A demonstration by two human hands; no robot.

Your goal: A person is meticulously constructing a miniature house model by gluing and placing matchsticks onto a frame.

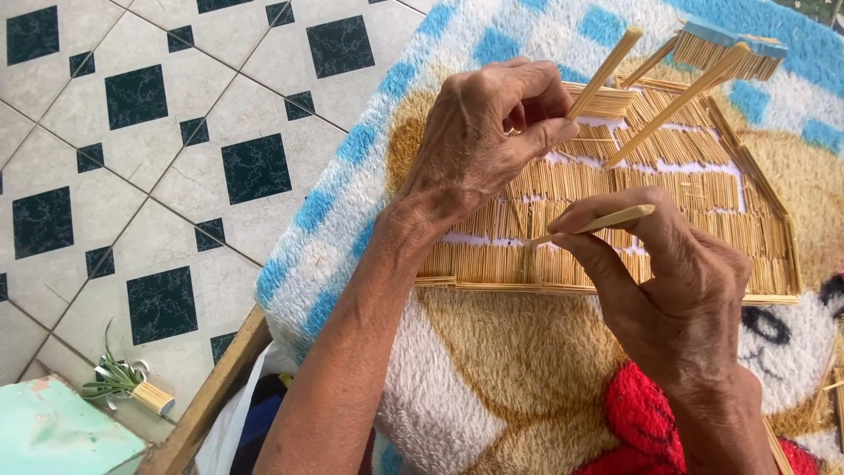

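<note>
Bamboo sticks are occupying both your hands over a panel of short sticks (668,193), which is lying on a fluffy blanket (492,369) patterned in blue, white, tan and red. Your left hand (483,141) is reaching in from the blanket's left edge, its fingers curling closed around two long bamboo sticks (677,101) that are fanning up and to the right, toward the blanket's far right corner. Your right hand (677,299) is coming up from the near edge, pinching a single thin stick (607,220) between thumb and forefinger; that stick is lying nearly level, its tip pointing right across the panel's middle rows. The panel itself is sitting in the far right part of the blanket, its rows of sticks running side by side inside a framed outline, with white gaps showing between some rows. A bundle of sticks with a blue band (730,48) is resting just beyond the panel's far edge. Off the blanket's left edge, a tiled floor (132,158) in white with dark squares is showing, and a small green plant piece (123,383) is lying there near a teal surface (61,435).
</note>
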